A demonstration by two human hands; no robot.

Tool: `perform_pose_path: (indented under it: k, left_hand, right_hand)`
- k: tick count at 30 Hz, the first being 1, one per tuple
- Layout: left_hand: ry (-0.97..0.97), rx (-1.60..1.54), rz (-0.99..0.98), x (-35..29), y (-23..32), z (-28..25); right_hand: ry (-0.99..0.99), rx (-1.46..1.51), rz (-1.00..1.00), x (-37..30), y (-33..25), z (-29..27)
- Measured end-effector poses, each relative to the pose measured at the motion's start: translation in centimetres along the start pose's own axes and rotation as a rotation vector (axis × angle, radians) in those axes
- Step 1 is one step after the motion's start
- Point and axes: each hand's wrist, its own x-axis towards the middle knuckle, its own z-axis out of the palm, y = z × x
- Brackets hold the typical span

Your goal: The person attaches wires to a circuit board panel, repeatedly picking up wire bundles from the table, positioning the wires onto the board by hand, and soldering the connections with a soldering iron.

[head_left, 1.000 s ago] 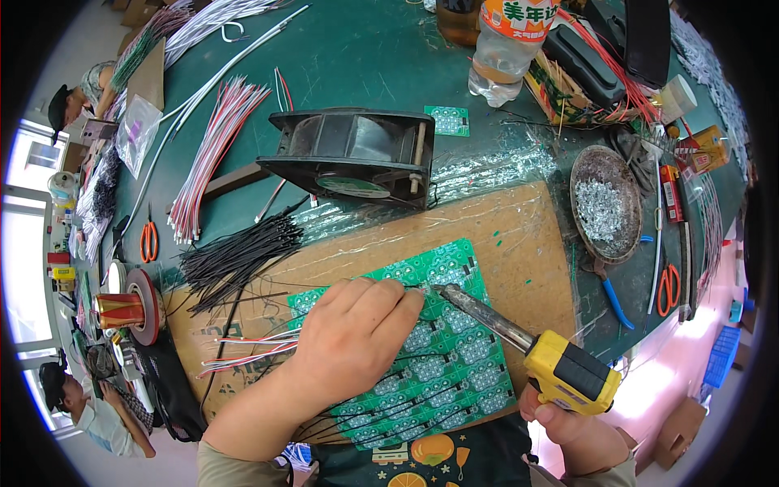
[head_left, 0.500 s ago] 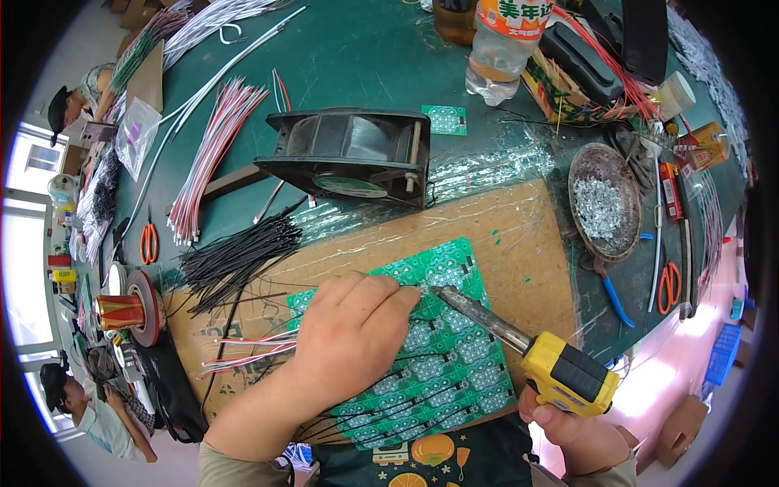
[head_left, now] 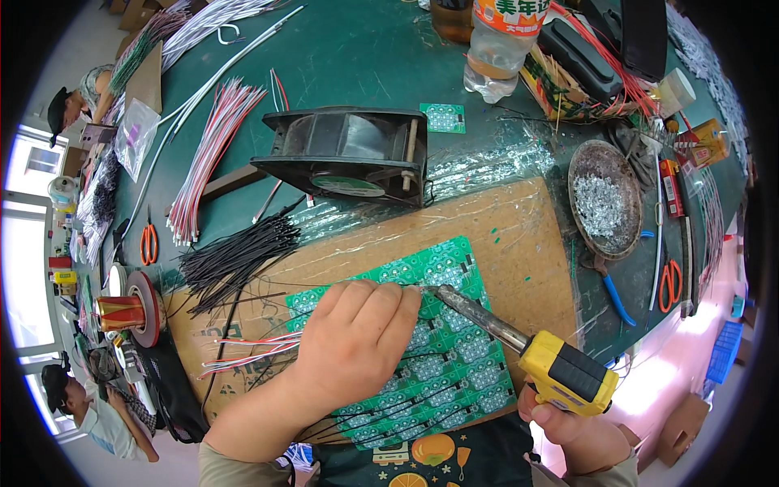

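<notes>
A green panel of circuit boards (head_left: 475,349) lies tilted on a brown cardboard sheet (head_left: 523,235) in front of me. My left hand (head_left: 353,345) rests over its left part, thumb and fingers pinched on a thin black wire (head_left: 408,285); the fingertips partly hide it. My right hand (head_left: 560,422) grips a yellow-and-black soldering gun (head_left: 568,373) from below. The gun's dark tip meets the panel just right of my left fingertips. Several black wires run across the panel's lower rows. Red-and-white wires (head_left: 251,345) stick out left of my left hand.
A black fan (head_left: 349,154) stands beyond the cardboard, with loose black wires (head_left: 239,252) at its left. To the right are a metal dish of grey scraps (head_left: 581,170), blue-handled pliers (head_left: 618,300) and orange-handled scissors (head_left: 669,284). A spool (head_left: 148,312) stands left. Two people sit at far left.
My left hand has shifted slightly, and its fingers have rolled a little over the pinch. The soldering gun stays almost where it was, its tip at the same spot.
</notes>
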Motion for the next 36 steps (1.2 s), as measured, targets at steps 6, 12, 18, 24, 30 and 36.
perform_pose_path:
  k: [6,12,18,24,30,36]
  left_hand:
    - [0.039,-0.015,-0.013,-0.1,0.0,0.4]
    - [0.039,-0.012,-0.004,-0.1,0.0,0.4]
    - [0.034,-0.004,-0.001,0.0,0.1,0.4]
    - [0.025,-0.01,-0.008,0.0,0.2,0.2]
    - [0.04,-0.001,0.004,0.0,0.1,0.3]
    - [0.044,0.006,0.004,0.0,0.2,0.4]
  right_hand:
    - [0.017,0.01,-0.016,0.8,-1.4,0.6]
    - [-0.014,-0.017,0.001,0.2,-0.2,0.1]
    - [0.012,-0.059,-0.028,0.5,-0.6,0.4]
    - [0.042,-0.078,-0.024,0.6,-1.2,0.6]
    - [0.028,-0.058,-0.019,0.5,-0.9,0.5]
    - [0.015,-0.072,-0.039,0.9,-1.3,0.6]
